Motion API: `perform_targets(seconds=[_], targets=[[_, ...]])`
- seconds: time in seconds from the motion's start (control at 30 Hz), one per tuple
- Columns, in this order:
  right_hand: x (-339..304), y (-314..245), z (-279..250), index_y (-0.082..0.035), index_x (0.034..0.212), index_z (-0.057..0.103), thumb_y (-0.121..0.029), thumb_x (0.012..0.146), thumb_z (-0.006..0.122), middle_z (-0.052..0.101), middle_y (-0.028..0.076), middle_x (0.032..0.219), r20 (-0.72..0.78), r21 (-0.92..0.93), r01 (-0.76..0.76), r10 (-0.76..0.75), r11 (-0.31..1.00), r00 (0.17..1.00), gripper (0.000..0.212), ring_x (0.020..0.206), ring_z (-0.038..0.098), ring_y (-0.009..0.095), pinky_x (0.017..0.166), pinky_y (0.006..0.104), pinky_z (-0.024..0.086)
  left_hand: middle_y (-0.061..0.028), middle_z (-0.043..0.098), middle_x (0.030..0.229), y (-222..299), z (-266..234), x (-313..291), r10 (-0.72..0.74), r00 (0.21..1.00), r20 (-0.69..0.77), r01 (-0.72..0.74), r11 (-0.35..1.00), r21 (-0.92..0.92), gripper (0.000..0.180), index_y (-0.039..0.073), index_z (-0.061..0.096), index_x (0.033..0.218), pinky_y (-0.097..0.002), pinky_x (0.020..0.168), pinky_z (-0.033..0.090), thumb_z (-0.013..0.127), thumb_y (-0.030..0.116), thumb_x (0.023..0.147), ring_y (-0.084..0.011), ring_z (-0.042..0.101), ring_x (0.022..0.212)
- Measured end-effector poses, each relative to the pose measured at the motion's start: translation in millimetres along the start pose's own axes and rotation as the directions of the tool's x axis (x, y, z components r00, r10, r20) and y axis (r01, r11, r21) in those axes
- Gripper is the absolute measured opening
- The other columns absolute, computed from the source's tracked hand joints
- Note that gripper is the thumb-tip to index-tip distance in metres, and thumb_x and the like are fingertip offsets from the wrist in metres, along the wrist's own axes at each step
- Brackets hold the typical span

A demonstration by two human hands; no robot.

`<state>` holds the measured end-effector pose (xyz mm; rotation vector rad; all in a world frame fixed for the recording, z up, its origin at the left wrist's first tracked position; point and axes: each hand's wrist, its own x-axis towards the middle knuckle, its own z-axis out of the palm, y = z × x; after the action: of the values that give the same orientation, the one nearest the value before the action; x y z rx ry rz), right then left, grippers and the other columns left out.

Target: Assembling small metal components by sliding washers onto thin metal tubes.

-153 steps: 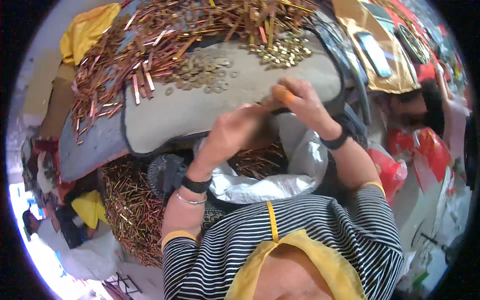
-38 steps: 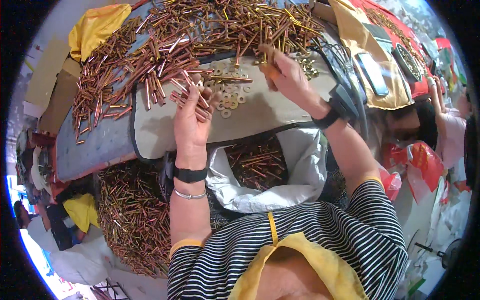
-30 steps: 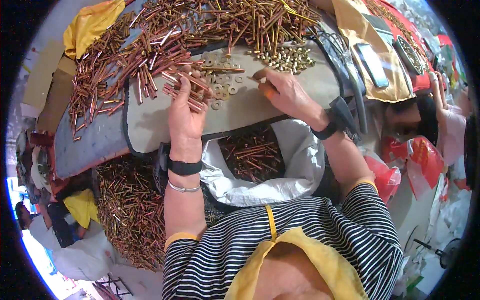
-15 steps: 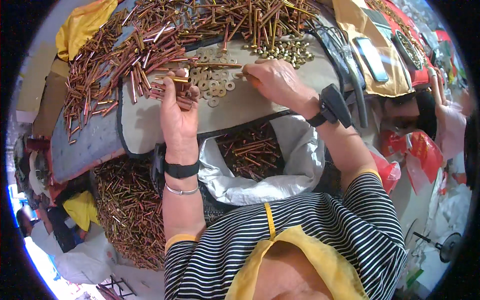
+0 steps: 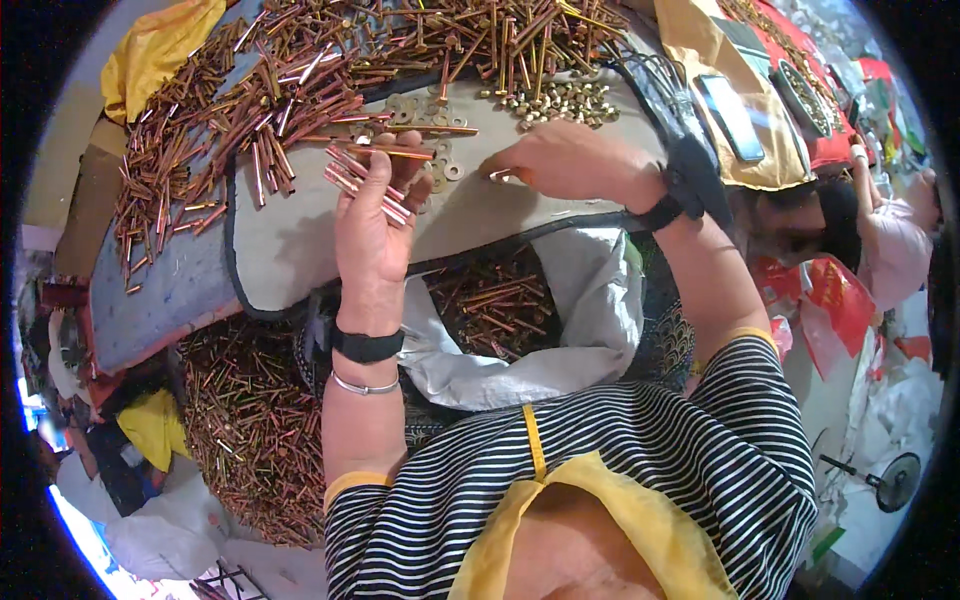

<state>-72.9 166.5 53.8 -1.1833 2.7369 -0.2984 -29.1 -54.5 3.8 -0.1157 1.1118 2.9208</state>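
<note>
My left hand (image 5: 374, 235) is closed around several copper-coloured metal tubes (image 5: 365, 187), palm up, above the beige mat (image 5: 300, 245). One longer tube (image 5: 403, 151) lies across the top of its fingers, pointing right. My right hand (image 5: 575, 168) is to the right over the mat, knuckles up, with thumb and forefinger pinched on a small shiny metal piece (image 5: 500, 176); its kind is too small to tell. Flat washers (image 5: 452, 172) lie between the hands, partly hidden behind the left fingers. Beyond the right hand is a small pile of brass-coloured nuts (image 5: 560, 105).
Long bolts (image 5: 520, 45) are heaped at the back, and loose tubes (image 5: 200, 150) cover the left side. An open white sack (image 5: 500, 380) of bolts sits before me. A phone (image 5: 730, 118) lies at right on brown paper. Another person's arm (image 5: 865, 190) shows at far right.
My right hand has moved nearer to me and slightly right, and a small shiny piece now shows at its fingertips. My left hand has turned, tilting the tubes down to the right.
</note>
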Motion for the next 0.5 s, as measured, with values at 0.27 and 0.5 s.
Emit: perform_targets(seconds=[0.27,0.5], targets=[[-28.5,-15.6,17.9,-0.008,0.102,0.062,-0.010,0.082,0.058,0.057,0.014,0.061,-0.446,0.423,-0.048,0.254,0.905,0.858,0.021,0.056,0.058,0.029,0.051,0.0403,0.045,-0.0078,0.066,0.100,-11.5,8.3,-1.9,-0.054,0.998,-0.028,0.055,0.998,0.009,0.017,0.012,0.058,0.103,-0.0362,0.072,0.057,0.062,0.019,0.088,-0.0226,0.065,0.093],[-27.8,-29.1,9.9,-0.004,0.099,0.063,-0.010,0.082,0.063,0.060,0.016,0.066,-0.497,0.523,0.081,0.227,0.848,0.837,0.018,0.056,0.058,0.025,0.053,0.0354,0.046,-0.0071,0.065,0.099,-14.6,16.3,-6.6,-0.080,0.997,-0.009,0.080,0.992,0.101,0.017,0.012,0.056,0.104,-0.0389,0.071,0.057,0.061,0.019,0.089,-0.0231,0.064,0.096]])
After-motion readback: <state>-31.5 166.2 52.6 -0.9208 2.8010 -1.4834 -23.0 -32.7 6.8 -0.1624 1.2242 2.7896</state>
